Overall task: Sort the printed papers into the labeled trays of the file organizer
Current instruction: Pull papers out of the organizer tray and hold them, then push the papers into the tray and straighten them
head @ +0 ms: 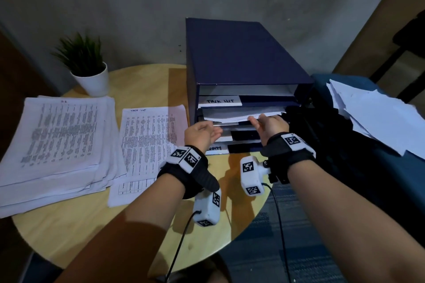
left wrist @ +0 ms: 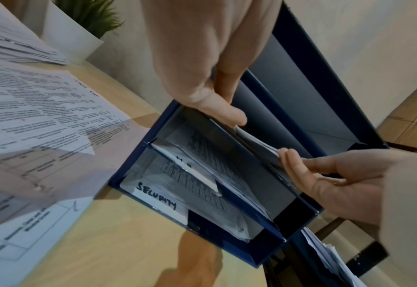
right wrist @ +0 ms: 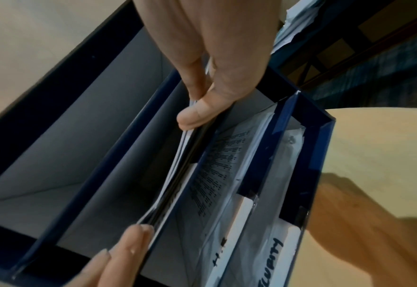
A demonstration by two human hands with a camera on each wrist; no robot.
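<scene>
A navy file organizer (head: 241, 53) stands on the round wooden table (head: 142, 225). A white label reading TASK LIST (head: 219, 101) marks an upper lip. In the slot right under it lies a bundle of white papers (head: 241, 117), its front edge sticking out. My left hand (head: 216, 131) touches that edge at the left, fingers straight (right wrist: 128, 244). At the right end my right hand (head: 255, 120) presses the same edge with its fingertips (left wrist: 284, 155). Lower trays hold printed sheets; the bottom one is labelled SECURITY (left wrist: 157, 196).
A thick stack of printed papers (head: 57, 140) lies on the table's left, with a single Task List sheet (head: 151, 135) beside it. A potted plant (head: 92, 78) stands behind them. Loose white sheets (head: 377, 112) lie on a blue seat at the right.
</scene>
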